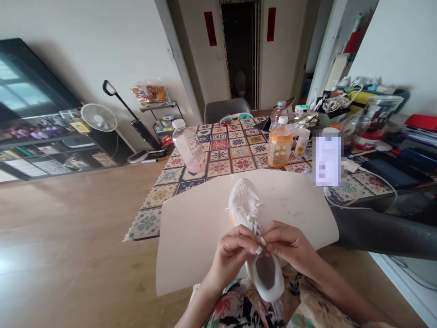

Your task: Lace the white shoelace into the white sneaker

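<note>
The left hand (235, 246) is closed at the fingertips on the white laces (254, 217), just above the opening of the shoe (243, 198). The shoe lies with its toe over the sheet (194, 237) at the near side of the tabletop (146, 223), heel towards the person. It looks light, with a soft, knit-like upper that would give under a squeeze and a firmer sole. The heel rim or the sole's sides should make the surest hold; the laces look thin and limp, best pinched near their ends. The right hand (287, 241) pinches the laces too, its fingertips close against the left's over the shoe's tongue.

Counted from the left: one fan (99, 117), far left of the shoe and beyond it; snack bags (150, 93), too bunched to count, left of the shoe and farther off; one pink bottle (187, 148), ahead and left of the shoe; one sheet, spreading to both sides of the shoe; one shoe, with two hands at it; one orange bottle (280, 143) and one clear bottle (280, 111), ahead and right of the shoe; one lit screen (327, 159), blurred, farther right of the shoe.
</note>
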A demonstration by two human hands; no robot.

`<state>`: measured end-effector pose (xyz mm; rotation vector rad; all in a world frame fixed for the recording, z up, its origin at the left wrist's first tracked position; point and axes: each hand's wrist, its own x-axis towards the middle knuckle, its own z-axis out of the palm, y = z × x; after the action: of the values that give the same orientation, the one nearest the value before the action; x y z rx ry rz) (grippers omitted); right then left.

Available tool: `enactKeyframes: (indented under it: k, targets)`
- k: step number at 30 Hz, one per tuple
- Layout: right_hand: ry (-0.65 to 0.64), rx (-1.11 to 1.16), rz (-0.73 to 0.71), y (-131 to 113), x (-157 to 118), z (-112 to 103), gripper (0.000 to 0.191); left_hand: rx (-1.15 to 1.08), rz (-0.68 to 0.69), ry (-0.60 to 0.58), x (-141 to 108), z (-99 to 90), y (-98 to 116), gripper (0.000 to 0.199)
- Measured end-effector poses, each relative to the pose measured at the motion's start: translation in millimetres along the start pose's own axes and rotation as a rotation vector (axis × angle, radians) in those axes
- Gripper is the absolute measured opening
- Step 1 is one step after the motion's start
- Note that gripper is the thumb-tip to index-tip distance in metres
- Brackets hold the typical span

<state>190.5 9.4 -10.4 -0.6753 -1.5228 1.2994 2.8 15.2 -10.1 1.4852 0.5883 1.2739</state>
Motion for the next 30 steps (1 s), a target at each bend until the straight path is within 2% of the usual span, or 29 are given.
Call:
enactKeyframes:
  k: [3,5,7,10,15,18,24,30]
  targets:
    - [0.071,-0.141,-0.009,-1.0,-1.6,3.3,0.024,-0.092,-0.071,-0.004,0.0,3.4,-0.4,0.013]
    - [0.096,-0.228,-0.026,-0.5,-2.9,4.5,0.027,-0.148,-0.141,0.026,0.1,4.9,-1.2,0.027]
    - [0.085,-0.304,-0.078,0.2,-3.7,4.5,0.03,-0.11,-0.16,0.051,0.4,5.3,-1.6,0.033]
    - [0.048,-0.35,-0.129,0.1,-4.9,3.2,0.03,-0.008,-0.102,0.076,0.1,4.8,-1.2,0.024]
    - [0.078,-0.312,-0.01,0.6,-8.8,2.9,0.036,0.1,0.029,0.118,-2.8,8.1,-1.8,0.011]
    - [0.106,-0.273,-0.018,-0.4,-9.3,4.4,0.034,0.151,0.087,0.107,-5.3,10.6,-3.2,0.008]
    - [0.092,-0.305,-0.083,-6.9,-7.2,6.4,0.022,0.238,0.059,0.049,-9.9,8.0,-4.0,0.007]
    - [0.178,-0.228,0.022,2.0,-9.3,9.7,0.021,0.277,0.037,-0.003,-11.0,6.9,-4.0,0.01]
